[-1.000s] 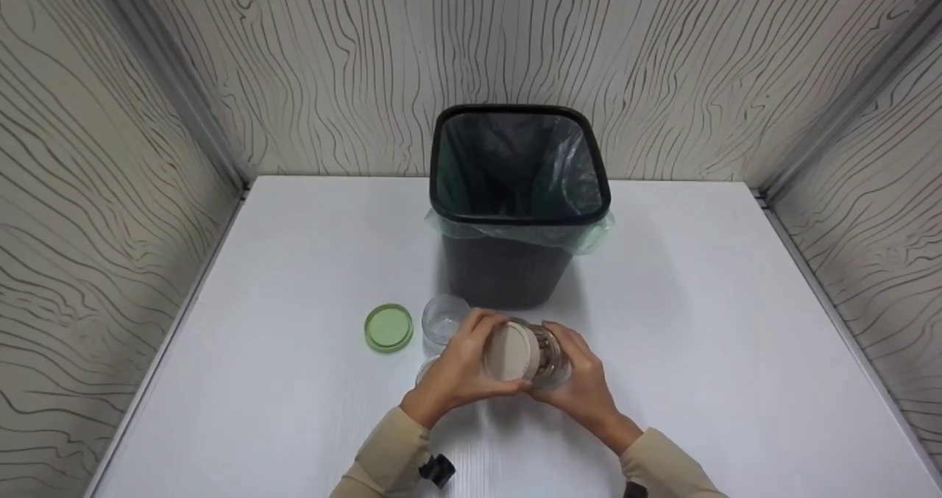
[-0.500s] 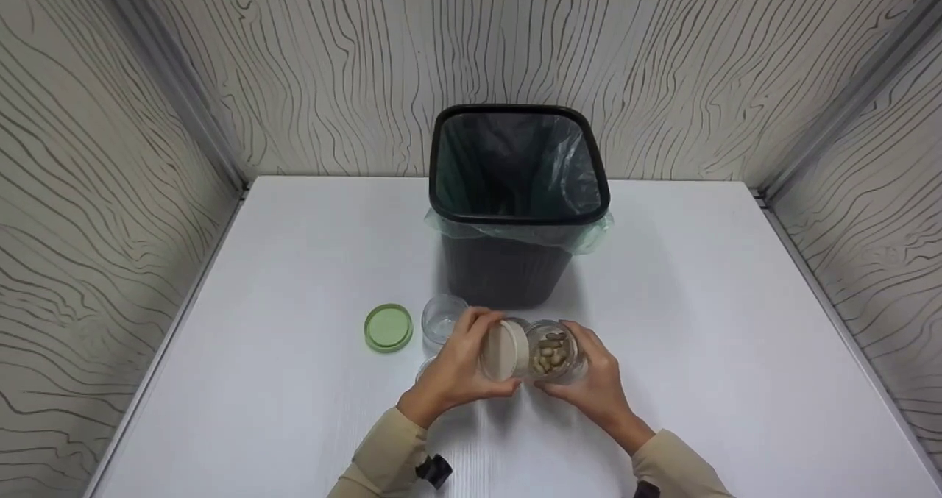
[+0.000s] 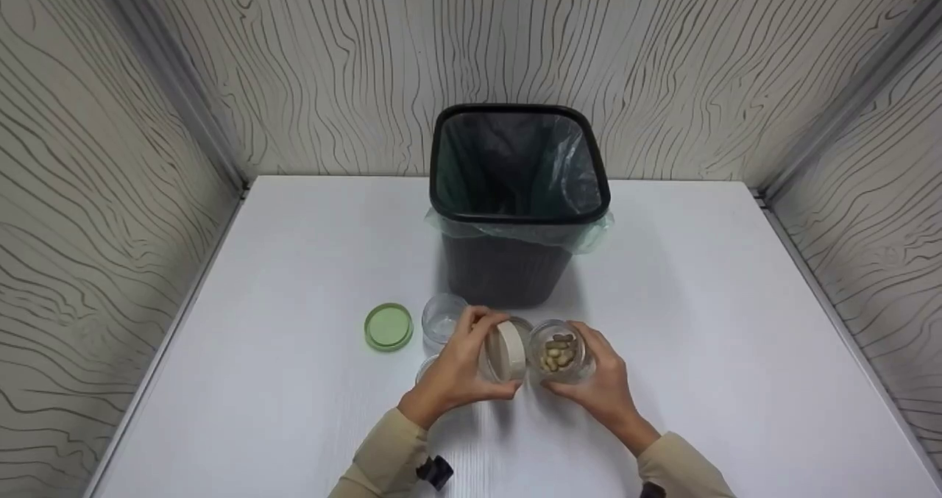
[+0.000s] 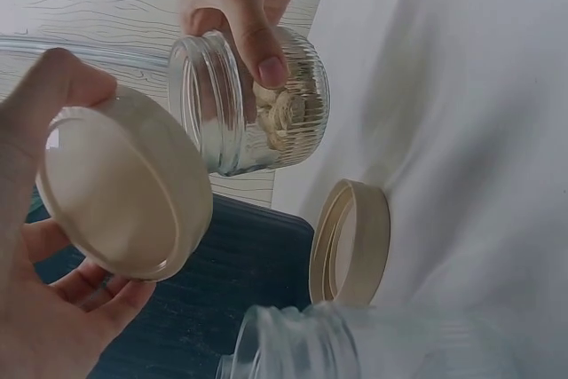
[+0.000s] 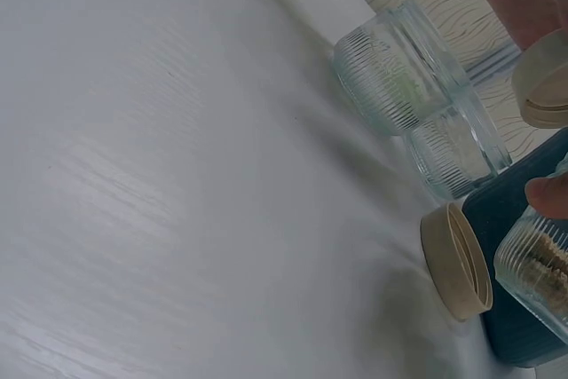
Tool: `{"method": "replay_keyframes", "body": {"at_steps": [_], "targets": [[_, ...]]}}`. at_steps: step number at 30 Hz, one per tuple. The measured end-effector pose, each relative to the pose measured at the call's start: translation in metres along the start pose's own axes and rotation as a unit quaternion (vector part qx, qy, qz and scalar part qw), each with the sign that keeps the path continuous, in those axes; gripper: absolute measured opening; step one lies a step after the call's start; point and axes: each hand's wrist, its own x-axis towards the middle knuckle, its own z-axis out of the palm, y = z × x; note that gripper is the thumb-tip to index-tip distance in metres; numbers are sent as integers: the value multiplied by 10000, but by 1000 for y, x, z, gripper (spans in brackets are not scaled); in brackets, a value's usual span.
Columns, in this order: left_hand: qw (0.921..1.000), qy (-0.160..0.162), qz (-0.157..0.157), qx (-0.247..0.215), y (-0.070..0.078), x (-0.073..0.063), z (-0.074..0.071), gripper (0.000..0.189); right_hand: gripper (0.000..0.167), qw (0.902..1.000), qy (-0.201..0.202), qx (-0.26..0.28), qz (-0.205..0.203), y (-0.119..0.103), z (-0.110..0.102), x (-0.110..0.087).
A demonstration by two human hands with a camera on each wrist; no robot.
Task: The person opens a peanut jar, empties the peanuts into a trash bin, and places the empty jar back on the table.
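Observation:
My left hand (image 3: 452, 369) pinches a cream screw lid (image 3: 514, 351) by its edge, tilted with its underside partly turned away in the head view. In the left wrist view that lid (image 4: 124, 188) is apart from the jar's mouth. My right hand (image 3: 605, 388) grips a ribbed glass jar (image 4: 213, 108), thumb along its side. Peanuts (image 3: 559, 354) lie inside the uncovered jar. A second cream lid (image 4: 366, 241) rests on the table below the hands, mostly hidden in the head view.
Two glass jars, one behind (image 3: 441, 315) and one nearer (image 3: 424, 365), stand left of the hands, the nearer partly hidden. A green lid (image 3: 388, 326) lies left of them. Behind stands a dark bin (image 3: 508, 270) with a liner. Patterned walls border the white table (image 3: 294, 262).
The right hand has drawn the jar of peanuts rightward, away from the cream lid, and tipped its mouth into view. The left hand keeps the lid, now turned more edge-on.

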Motion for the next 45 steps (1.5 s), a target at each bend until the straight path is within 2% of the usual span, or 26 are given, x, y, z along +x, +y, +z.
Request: {"method": "replay_keyframes", "body": {"at_steps": [6, 16, 29, 38, 45], "targets": [[9999, -123, -37, 12, 2, -2, 2, 77, 89, 9998, 11, -34, 192, 0, -1, -2], [9997, -142, 4, 210, 3, -5, 8, 78, 90, 9989, 85, 81, 455, 2, -6, -3], [9974, -88, 610, 361, 1, -7, 18, 78, 89, 9971, 206, -96, 722, 4, -9, -3], [9989, -380, 200, 167, 5, -9, 21, 79, 87, 9975, 225, -201, 633, 5, -10, -3], [9988, -429, 185, 160, 4, -12, 26, 79, 88, 9964, 213, -148, 812, 5, -11, -3]]}}
